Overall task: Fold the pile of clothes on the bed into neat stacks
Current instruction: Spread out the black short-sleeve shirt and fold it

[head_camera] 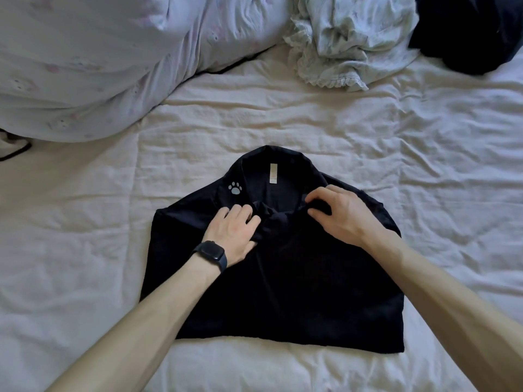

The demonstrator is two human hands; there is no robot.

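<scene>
While both bare forearms reached in from the 7 and 5 o'clock corners, the black garment (pixel 297 278) lay flat on the bed (pixel 424 171) just below the middle of the view, its straight hem nearest the person and its collar pointing to 12 o'clock. The sides were turned in, so the shape narrowed toward the collar.

The left hand (pixel 235 230), with a black watch (pixel 210 255) on its wrist, sat on the cloth at about 10 o'clock from the garment's centre. Its fingers were curled and its thumb pressed in, clenching a bunched ridge of the black fabric. The right hand (pixel 336 213) was at about 1 o'clock from that centre, fingers bent and pinching the same ridge just below the collar. The two hands were near each other, with the gathered cloth between them.

Beyond the hands, a pale paw print (pixel 235 188) showed at the collar's left side and a light label (pixel 273 173) ran down inside the neck.

Farther off, a pale crumpled garment (pixel 348 43) with a ruffled edge lay at 1 o'clock, touching a dark navy garment (pixel 467 32) at 2 o'clock. A puffy pale duvet (pixel 99 66) filled the 10 to 11 o'clock area.
</scene>
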